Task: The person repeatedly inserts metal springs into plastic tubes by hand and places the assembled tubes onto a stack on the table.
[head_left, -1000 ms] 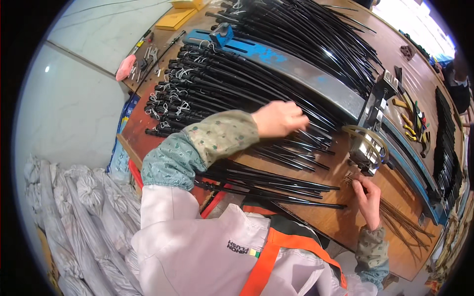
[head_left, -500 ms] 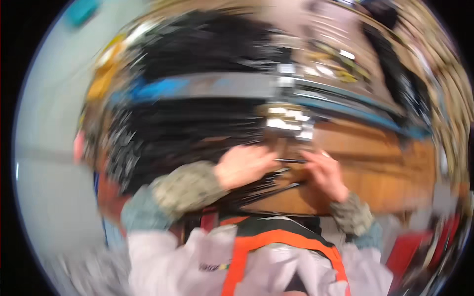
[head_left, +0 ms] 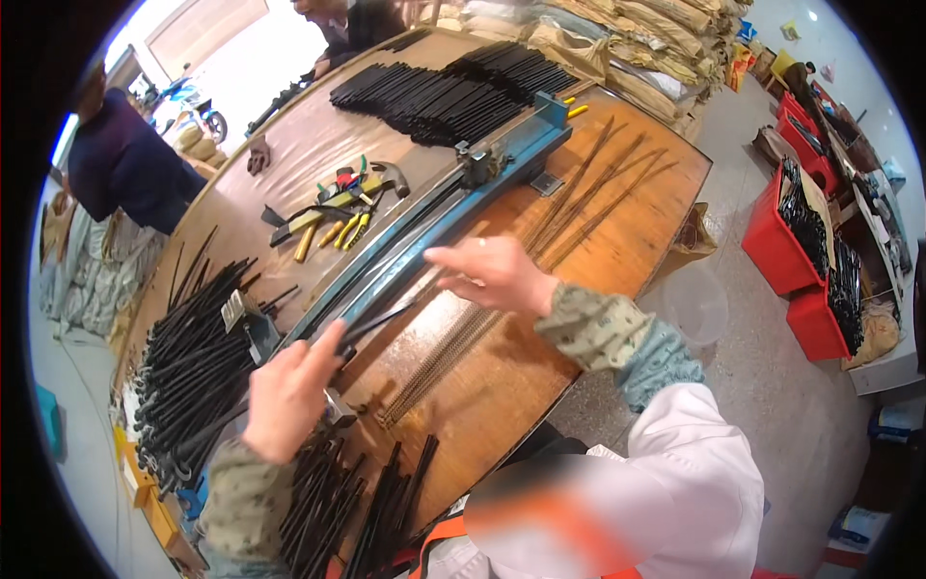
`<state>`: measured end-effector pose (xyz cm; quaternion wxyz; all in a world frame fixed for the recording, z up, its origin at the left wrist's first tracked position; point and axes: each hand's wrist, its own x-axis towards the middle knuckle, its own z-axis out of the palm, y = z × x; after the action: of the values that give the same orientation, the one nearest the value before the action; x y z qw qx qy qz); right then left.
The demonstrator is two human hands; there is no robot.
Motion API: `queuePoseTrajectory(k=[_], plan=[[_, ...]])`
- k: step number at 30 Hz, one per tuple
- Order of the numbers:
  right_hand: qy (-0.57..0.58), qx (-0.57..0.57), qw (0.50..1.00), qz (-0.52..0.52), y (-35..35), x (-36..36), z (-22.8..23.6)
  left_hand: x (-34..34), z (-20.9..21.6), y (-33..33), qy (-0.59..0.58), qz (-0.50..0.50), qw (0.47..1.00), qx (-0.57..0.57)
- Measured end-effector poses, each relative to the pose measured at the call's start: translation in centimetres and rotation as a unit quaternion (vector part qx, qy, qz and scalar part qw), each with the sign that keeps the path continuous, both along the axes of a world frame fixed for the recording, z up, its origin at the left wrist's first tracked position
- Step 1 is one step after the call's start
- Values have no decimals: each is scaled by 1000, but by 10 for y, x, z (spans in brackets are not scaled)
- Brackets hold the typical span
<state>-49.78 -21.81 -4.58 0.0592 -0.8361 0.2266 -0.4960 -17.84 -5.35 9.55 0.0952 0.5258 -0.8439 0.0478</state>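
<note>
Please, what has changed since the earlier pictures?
The view turned right. The right hand moved rightward over the brown strands, leaving their left ends; the left hand moved rightward too and now holds a black rod. The blue rail and hammer stayed in place.

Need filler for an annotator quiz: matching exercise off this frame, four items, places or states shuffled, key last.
1. Left hand
2. Thin brown rods
3. Red bins
4. Claw hammer

A. On the table, far side of the blue rail
B. Gripping a black rod
C. Right side of the picture, holding long black items
D. Lying on the table, near side of the blue rail

Pairs: 1-B, 2-D, 3-C, 4-A
</note>
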Motion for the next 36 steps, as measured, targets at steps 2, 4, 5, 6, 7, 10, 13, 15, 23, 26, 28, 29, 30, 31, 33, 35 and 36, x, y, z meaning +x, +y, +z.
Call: queuePoseTrajectory(k=[2, 4, 5, 6, 7, 10, 13, 15, 23, 26, 28, 29, 30, 31, 33, 35, 36], plan=[[121, -32, 992, -10, -36, -12, 10, -13, -10, -20, -25, -62, 998, -20], [82, -64, 991, -86, -68, -31, -13, -19, -6, -34, -56, -43, 997, -15], [44, -39, 997, -54, -63, -20, -11, -14, -14, -42, -48, -32, 998, -2], [11, -5, 1000, -19, -48, -9, -5, -12, -25, -40, -36, -19, 999, 19], [90, -64, 992, 56, -35, 7, 11, -20, -27, -41, -22, -29, 998, 45], [34, -37, 999, 13, -65, -7, -21, -30, -21, -46, -1, -36, 999, 24], [78, 25, 989, -126, -49, 17, -29, -7, -13, -37, -30, 35, 999, -9], [58, 2, 998, 14, 12, 56, 13, -13, -13, -24, -20, 36, 999, 21], [-45, 102, 983, 146, 27, 56, 11, 19, 8, 5, 2, 97, 995, 7], [-79, 129, 970, 190, 33, 57, 22, 28, 16, 16, 138, 118, 983, -1], [-105, 266, 943, 169, 17, 42, 3, 55, 14, 32, 130, 120, 984, -22], [-58, 241, 960, 132, 20, 39, 8, 57, 13, 38, 128, 139, 982, -23], [-16, 217, 970, 105, 29, 41, 16, 58, 18, 48, 70, 149, 986, -5], [-30, 207, 971, 113, 35, 44, 14, 60, 19, 52, 15, 152, 988, 17], [-54, 170, 979, 102, 40, 53, 14, 65, 14, 56, 42, 149, 988, 4], [-62, 149, 983, 92, 43, 66, 17, 70, 14, 66, 64, 169, 983, 11], [-84, 117, 987, 71, 45, 71, 19, 73, 14, 71, 79, 166, 982, 29]])
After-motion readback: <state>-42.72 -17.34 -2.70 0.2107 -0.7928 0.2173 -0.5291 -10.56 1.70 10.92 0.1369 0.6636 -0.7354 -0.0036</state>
